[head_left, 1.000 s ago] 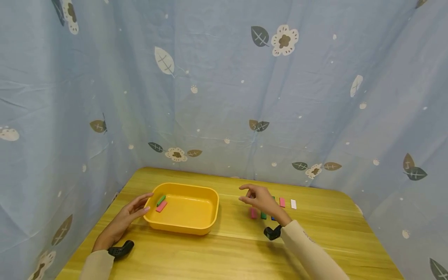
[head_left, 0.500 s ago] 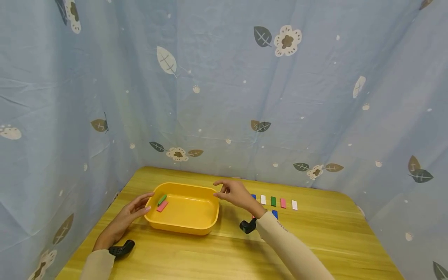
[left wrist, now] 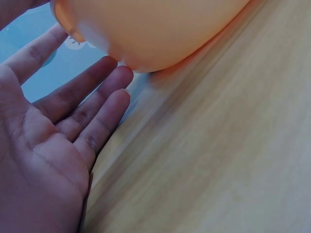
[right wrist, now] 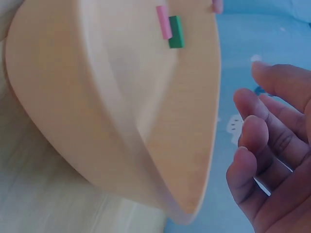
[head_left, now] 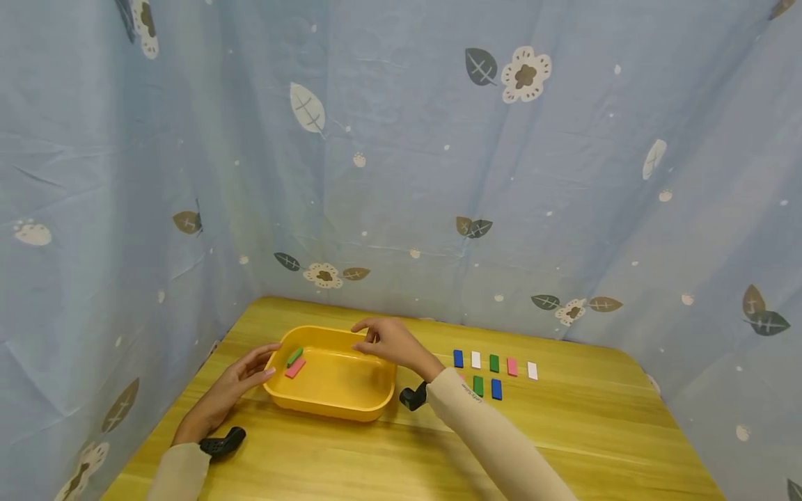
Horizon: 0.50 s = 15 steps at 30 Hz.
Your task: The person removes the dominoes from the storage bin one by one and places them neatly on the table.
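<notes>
A yellow plastic bin stands on the table, with a green block and a pink block lying near its left wall. My left hand rests its fairly straight fingers against the left end, thumb tip at the rim. In the left wrist view, fingertips meet the bin's outer wall. Over the right back corner is my right hand, thumb and index finger apart. From the right wrist view, its loosely bent fingers show nothing between them, beside the bin's rim.
Right of the bin, small flat blocks lie in two rows: a blue one, a white one and others behind, a green one and a blue one in front. A patterned blue curtain surrounds the wooden table.
My right hand has moved left from above the flat blocks to over the bin's right back corner, uncovering most of the blocks. The left hand stays at the bin's left end.
</notes>
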{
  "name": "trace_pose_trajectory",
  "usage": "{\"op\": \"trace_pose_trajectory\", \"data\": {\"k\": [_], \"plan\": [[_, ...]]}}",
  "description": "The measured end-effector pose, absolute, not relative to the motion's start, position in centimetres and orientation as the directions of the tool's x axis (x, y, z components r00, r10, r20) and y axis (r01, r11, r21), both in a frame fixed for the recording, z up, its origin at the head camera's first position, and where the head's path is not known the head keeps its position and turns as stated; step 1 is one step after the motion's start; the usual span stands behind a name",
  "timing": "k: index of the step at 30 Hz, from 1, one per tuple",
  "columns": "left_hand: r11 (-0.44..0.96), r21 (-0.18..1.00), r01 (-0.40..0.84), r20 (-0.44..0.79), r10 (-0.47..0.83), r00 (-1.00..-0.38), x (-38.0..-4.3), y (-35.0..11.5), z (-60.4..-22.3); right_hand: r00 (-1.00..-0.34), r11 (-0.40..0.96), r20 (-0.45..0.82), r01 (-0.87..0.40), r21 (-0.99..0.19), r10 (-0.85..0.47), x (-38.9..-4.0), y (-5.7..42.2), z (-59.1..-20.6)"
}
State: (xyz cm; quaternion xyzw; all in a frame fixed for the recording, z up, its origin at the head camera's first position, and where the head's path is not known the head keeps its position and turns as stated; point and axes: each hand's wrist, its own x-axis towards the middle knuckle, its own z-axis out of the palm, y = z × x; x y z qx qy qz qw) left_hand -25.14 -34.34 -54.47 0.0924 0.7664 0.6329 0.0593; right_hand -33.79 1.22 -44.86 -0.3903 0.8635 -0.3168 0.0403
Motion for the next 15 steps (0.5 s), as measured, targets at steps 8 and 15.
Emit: {"op": "trace_pose_trajectory", "data": {"k": [8,15], "plan": [[0.179,0.98,0.084,0.044,0.221,-0.974,-25.2,-34.5,-54.5,-0.679,0.492,0.121,-0.631,-0.599,-0.724,-34.4,-0.9,-45.5],[0.174,0.981,0.087,0.045,0.233,-0.971,-25.1,-34.6,-54.7,-0.66,0.476,0.084,-0.617,-0.626,-0.746,-34.6,-3.2,-46.2]]}}
